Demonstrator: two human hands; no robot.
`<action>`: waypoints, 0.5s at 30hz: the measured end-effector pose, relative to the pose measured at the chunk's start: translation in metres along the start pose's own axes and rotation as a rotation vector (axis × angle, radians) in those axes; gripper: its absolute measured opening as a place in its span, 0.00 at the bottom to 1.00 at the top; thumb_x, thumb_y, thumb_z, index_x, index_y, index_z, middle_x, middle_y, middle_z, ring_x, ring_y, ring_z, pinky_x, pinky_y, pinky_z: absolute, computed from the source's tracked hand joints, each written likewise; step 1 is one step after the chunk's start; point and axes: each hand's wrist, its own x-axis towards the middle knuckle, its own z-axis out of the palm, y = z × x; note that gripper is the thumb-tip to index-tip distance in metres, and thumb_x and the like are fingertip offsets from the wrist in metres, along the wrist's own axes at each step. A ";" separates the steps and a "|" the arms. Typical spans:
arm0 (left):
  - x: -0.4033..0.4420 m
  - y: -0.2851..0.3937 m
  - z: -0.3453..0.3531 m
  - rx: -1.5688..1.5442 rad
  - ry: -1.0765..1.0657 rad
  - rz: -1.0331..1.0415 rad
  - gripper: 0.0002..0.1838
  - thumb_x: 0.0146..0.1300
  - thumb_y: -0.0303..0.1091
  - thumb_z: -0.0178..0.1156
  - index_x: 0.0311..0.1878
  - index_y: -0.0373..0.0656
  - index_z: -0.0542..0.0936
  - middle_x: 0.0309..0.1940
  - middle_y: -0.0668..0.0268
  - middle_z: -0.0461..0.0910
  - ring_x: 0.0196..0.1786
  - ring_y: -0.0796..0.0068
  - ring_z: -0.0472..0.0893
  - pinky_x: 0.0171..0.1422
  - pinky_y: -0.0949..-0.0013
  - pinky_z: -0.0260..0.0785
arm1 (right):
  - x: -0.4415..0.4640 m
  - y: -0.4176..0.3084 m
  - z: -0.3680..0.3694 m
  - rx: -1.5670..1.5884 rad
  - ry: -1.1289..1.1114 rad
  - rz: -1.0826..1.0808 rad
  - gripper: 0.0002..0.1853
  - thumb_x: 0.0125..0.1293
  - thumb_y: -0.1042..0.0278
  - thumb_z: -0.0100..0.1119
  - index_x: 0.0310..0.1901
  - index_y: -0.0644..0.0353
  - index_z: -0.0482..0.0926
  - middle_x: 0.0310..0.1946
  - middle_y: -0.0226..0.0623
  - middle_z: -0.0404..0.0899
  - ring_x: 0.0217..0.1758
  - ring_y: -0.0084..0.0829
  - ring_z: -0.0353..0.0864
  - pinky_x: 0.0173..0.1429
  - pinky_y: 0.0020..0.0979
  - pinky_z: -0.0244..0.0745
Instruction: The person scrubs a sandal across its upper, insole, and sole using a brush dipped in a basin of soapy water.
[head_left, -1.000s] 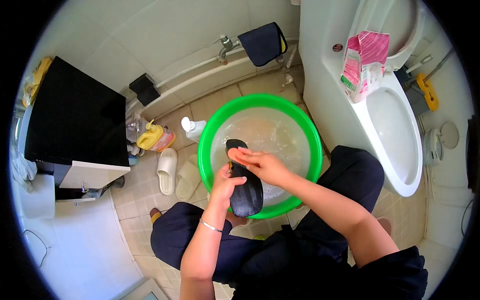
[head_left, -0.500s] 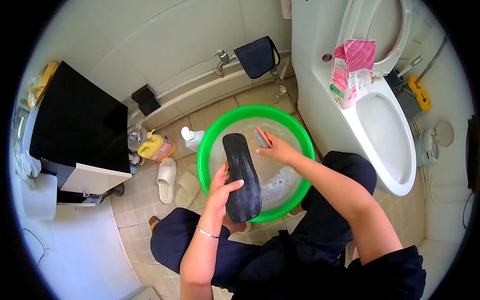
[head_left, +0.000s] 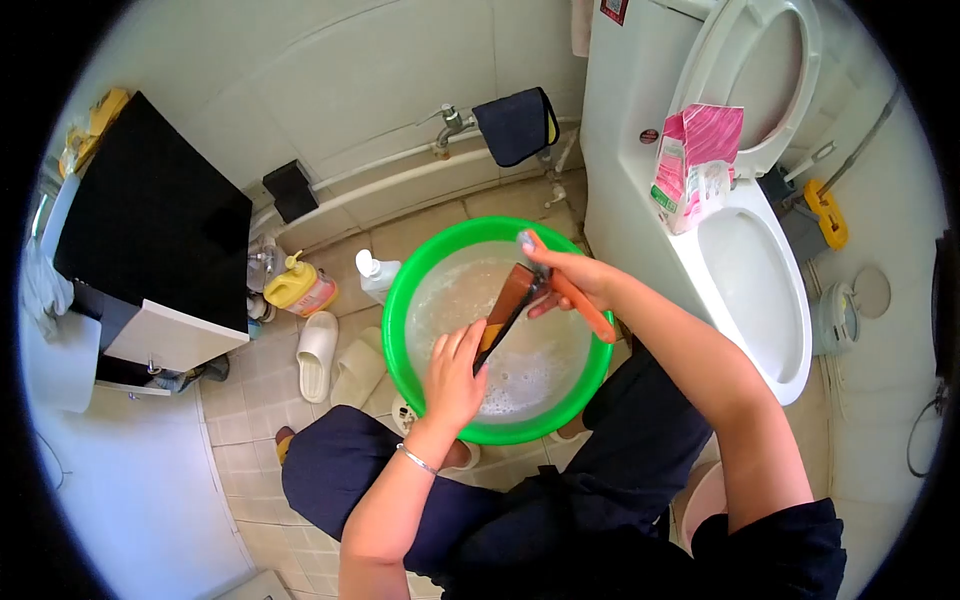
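My left hand (head_left: 455, 378) is closed around one end of a slipper (head_left: 511, 297) with a black sole and a brown and yellow upper. The slipper is turned almost edge-on above a green basin (head_left: 394, 335) of cloudy, sudsy water. In my right hand (head_left: 580, 272) is an orange-handled scrubbing brush (head_left: 587, 310), its handle pointing down and to the right. The brush head is at the slipper's far end; fingers partly cover it, so the exact contact is hard to see.
A white bottle (head_left: 376, 275) stands left of the basin, with a yellow jug (head_left: 301, 287) farther left. Pale slippers (head_left: 317, 356) lie on the tiles. To the right is a white toilet (head_left: 752, 285) holding a pink packet (head_left: 700, 160). A dark cloth (head_left: 516, 125) hangs by the tap (head_left: 449, 128).
The slipper has rotated from showing its black sole to nearly edge-on, revealing its brown upper. My right hand has turned the brush and brought it to the slipper's far end.
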 end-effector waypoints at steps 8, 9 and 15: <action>0.000 -0.026 -0.008 0.363 0.208 0.336 0.29 0.46 0.21 0.57 0.56 0.54 0.77 0.47 0.69 0.74 0.44 0.66 0.72 0.41 0.64 0.68 | -0.015 0.020 0.002 0.147 -0.105 -0.005 0.26 0.64 0.44 0.57 0.53 0.56 0.70 0.39 0.30 0.79 0.31 0.19 0.80 0.17 0.12 0.61; 0.002 -0.026 -0.010 0.378 0.211 0.334 0.29 0.47 0.21 0.57 0.55 0.56 0.78 0.48 0.72 0.74 0.46 0.67 0.72 0.44 0.64 0.67 | -0.016 0.020 0.006 0.205 -0.105 -0.003 0.25 0.62 0.47 0.61 0.53 0.56 0.70 0.36 0.28 0.78 0.27 0.17 0.76 0.18 0.13 0.61; -0.006 -0.027 -0.015 0.457 0.470 0.121 0.38 0.44 0.24 0.66 0.64 0.52 0.68 0.65 0.60 0.59 0.65 0.57 0.60 0.64 0.54 0.55 | -0.012 0.035 0.023 0.208 -0.069 -0.151 0.26 0.57 0.59 0.62 0.56 0.57 0.68 0.38 0.27 0.74 0.29 0.14 0.69 0.23 0.14 0.64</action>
